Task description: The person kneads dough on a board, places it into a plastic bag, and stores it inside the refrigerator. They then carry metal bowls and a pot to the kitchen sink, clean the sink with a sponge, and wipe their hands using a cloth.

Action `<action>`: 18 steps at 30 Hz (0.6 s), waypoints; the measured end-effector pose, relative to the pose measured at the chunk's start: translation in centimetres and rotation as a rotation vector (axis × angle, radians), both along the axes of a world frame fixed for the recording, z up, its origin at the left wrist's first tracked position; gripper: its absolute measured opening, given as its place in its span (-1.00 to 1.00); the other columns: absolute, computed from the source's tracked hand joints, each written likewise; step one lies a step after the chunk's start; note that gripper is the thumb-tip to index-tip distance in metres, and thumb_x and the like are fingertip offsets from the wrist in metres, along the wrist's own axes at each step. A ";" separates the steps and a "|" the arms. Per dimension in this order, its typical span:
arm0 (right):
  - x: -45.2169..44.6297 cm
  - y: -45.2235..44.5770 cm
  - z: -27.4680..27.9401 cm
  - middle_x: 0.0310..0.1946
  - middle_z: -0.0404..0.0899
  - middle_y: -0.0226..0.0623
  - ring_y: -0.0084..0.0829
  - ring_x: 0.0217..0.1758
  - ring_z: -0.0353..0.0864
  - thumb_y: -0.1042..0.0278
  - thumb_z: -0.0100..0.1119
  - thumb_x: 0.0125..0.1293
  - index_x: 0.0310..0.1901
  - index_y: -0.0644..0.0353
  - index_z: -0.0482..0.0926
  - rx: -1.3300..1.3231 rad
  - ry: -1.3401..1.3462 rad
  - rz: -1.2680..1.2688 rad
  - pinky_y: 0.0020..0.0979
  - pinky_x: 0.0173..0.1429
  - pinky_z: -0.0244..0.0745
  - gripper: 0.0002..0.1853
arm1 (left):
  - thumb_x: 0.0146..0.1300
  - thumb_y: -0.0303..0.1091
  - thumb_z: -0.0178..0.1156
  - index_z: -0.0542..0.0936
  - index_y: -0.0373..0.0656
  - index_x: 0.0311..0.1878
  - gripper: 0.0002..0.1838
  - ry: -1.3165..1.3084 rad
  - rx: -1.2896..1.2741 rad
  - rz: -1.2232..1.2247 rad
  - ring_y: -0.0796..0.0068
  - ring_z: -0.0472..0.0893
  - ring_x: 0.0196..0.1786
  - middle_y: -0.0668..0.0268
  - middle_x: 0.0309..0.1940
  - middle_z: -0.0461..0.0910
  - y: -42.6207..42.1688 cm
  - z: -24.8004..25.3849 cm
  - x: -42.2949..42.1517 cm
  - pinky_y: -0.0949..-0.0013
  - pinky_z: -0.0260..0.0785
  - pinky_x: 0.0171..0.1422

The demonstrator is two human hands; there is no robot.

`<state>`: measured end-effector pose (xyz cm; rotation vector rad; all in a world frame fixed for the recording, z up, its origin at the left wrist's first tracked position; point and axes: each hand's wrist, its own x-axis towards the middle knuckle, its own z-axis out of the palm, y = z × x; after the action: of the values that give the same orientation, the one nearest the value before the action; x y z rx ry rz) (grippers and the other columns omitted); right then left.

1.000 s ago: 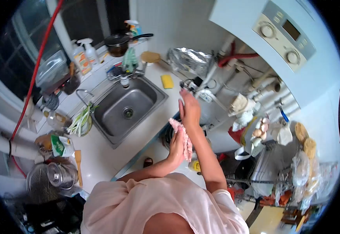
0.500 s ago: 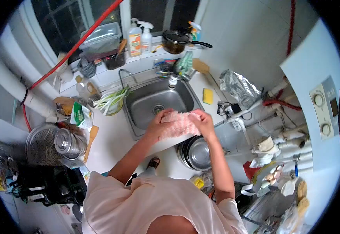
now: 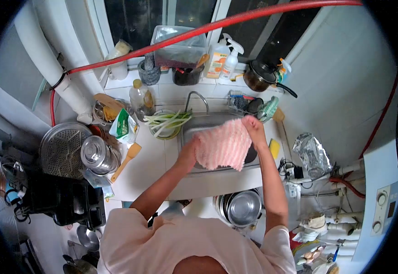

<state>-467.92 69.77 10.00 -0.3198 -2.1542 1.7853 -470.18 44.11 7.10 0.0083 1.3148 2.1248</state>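
Note:
A pink-and-white striped fluffy cloth (image 3: 224, 146) hangs spread out between my hands, over the front part of the metal sink (image 3: 200, 120). My right hand (image 3: 255, 130) is closed on its upper right corner. At the cloth's left edge, my left hand (image 3: 189, 153) grips it, its fingertips hidden behind the fabric. Much of the sink basin is covered by the cloth. Behind it rises the curved faucet (image 3: 199, 94).
Left of the sink sits a bowl of green onions (image 3: 167, 123); a wooden spatula (image 3: 127, 160) lies nearer. A yellow sponge (image 3: 274, 148) and crumpled foil (image 3: 312, 155) are on the right. Metal basins (image 3: 244, 208) stand below the counter. A red hose (image 3: 217, 25) crosses above.
The cloth was bunched between both hands and is now opened out flat. My right hand has risen relative to the left. The camera view has shifted, moving the surroundings rightward and down.

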 end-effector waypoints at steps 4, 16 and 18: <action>-10.5 1.3 4.4 -0.44 0.52 -0.57 -0.73 -0.36 0.39 0.35 0.10 0.27 -0.31 0.25 0.57 0.130 0.083 0.145 -0.61 -0.22 0.33 -0.85 | 0.34 0.06 -0.12 0.36 -0.17 0.16 -0.47 0.010 0.481 0.166 0.37 0.41 0.16 0.29 0.09 0.43 2.4 -0.8 -7.1 0.25 0.23 0.26; -11.7 -0.7 -5.8 -0.25 0.55 -0.06 -0.17 -0.24 0.58 0.28 0.26 0.11 -0.06 0.20 0.48 0.571 -0.091 -0.012 -0.31 -0.18 0.47 -0.63 | 0.20 -0.36 0.13 0.49 -0.15 -0.11 -0.80 0.252 -0.194 0.342 0.48 0.53 -0.29 0.33 -0.31 0.56 3.2 -13.6 -15.6 0.42 0.37 -0.13; -5.8 -1.3 -7.2 -0.40 0.56 -0.18 -0.33 -0.36 0.56 0.36 0.21 0.16 -0.15 0.25 0.49 0.433 -0.045 -0.002 -0.37 -0.25 0.46 -0.75 | 0.23 -0.30 0.12 0.52 -0.18 -0.17 -0.81 0.559 -0.257 0.449 0.50 0.53 -0.33 0.33 -0.39 0.56 1.4 -14.6 -14.9 0.44 0.36 -0.14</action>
<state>-473.71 68.45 2.80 -0.2541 -2.4914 1.2709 -485.07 45.47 -7.48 0.2353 2.0729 2.4004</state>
